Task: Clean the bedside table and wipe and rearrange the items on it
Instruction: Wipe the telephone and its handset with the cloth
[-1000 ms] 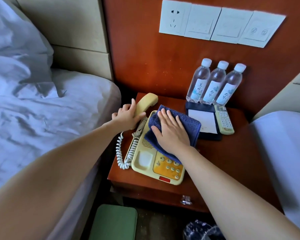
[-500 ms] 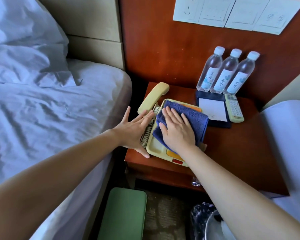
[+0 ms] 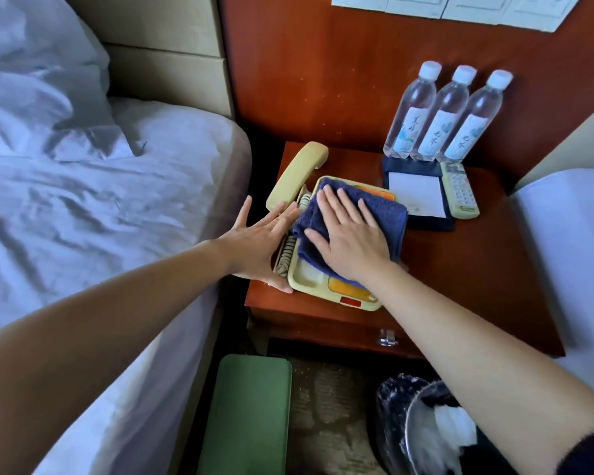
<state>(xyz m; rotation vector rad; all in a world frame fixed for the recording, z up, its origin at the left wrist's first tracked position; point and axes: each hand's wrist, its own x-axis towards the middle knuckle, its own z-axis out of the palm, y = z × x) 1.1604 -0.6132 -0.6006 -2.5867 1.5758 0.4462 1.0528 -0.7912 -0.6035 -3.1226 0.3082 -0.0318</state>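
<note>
Bedside table [image 3: 460, 269] holds one telephone [image 3: 307, 278], three bottles [image 3: 439, 121], one remote [image 3: 459, 190].

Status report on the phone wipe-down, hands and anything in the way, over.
Right hand flat, pressing blue cloth onto phone base. Left hand open against base's left side, over coiled cord. Handset off cradle beside base. Notepad, remote, bottles back right, clear.

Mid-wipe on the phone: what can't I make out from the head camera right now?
Head view:
Phone keypad: mostly covered by the cloth and the right hand.
Cord: partly behind the left hand.
Wall switches: cut off by the top edge.
Bottle labels: print too small to read.
Bin contents: blurred, partly behind the right forearm.
</note>
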